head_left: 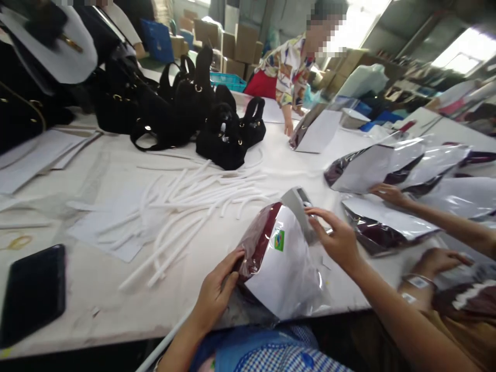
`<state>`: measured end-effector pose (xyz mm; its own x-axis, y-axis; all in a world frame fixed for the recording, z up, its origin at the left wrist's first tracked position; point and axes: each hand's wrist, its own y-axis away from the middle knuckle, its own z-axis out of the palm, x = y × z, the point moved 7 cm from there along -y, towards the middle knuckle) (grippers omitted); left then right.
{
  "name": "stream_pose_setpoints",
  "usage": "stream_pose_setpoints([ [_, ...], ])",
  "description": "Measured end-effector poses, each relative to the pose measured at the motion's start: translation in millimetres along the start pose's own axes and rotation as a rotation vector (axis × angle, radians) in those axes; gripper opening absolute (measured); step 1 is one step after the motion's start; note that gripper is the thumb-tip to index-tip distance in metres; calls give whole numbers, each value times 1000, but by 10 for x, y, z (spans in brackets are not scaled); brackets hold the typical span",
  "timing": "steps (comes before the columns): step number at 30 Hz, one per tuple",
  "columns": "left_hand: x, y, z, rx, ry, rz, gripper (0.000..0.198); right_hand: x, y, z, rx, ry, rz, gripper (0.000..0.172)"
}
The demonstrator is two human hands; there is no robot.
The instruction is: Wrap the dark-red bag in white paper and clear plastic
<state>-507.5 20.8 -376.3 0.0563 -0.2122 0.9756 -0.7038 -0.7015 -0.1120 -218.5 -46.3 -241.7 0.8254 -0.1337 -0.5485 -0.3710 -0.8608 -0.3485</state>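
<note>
A dark red bag in clear plastic [267, 227], with a white sheet over its front, stands tilted at the table's near edge. On that sheet is a small green sticker [279, 240] with a yellow and blue middle. My left hand [219, 287] grips the wrapped bag's left side, thumb and fingers on the plastic. Behind the bag is a small grey box-like device [297, 204] with a dark slot. At its right edge are the fingertips of my right hand [335, 237], fingers stretched and thumb apart. Whether they touch the device is unclear.
White tubes [186, 199] lie loose mid-table; black handbags [220, 134] are heaped behind. A dark tablet-like slab [33, 294] lies at left. Several wrapped bags [364, 168] stand at right, beside a co-worker's hands [391, 195]. Another person [289, 72] leans over the far side.
</note>
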Motion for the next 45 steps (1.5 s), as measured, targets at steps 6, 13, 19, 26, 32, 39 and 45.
stream_pose_setpoints([
  [6, -33, 5, -28, -3, -8, -31, 42, 1319, 46, -161, -155, 68, 579, 36],
  [13, -18, 10, -13, 35, -21, -31, 43, 1512, -109, 132, -408, -199, 743, 50],
  [19, 7, 4, -16, 28, -36, -38, 43, 1493, -189, 82, -438, -402, 807, 41],
  [26, 13, 4, -22, 12, -27, -40, 43, 1437, 233, -420, -283, -510, 854, 36],
  [32, -15, 4, -24, 14, -15, -37, 43, 1588, 677, -367, -274, -491, 958, 33],
  [39, 17, -8, -33, 26, -7, -26, 44, 1680, 794, -160, -240, -448, 956, 37],
  [45, 5, -24, -49, 25, 46, -49, 47, 1410, 758, -326, -297, -343, 871, 51],
])
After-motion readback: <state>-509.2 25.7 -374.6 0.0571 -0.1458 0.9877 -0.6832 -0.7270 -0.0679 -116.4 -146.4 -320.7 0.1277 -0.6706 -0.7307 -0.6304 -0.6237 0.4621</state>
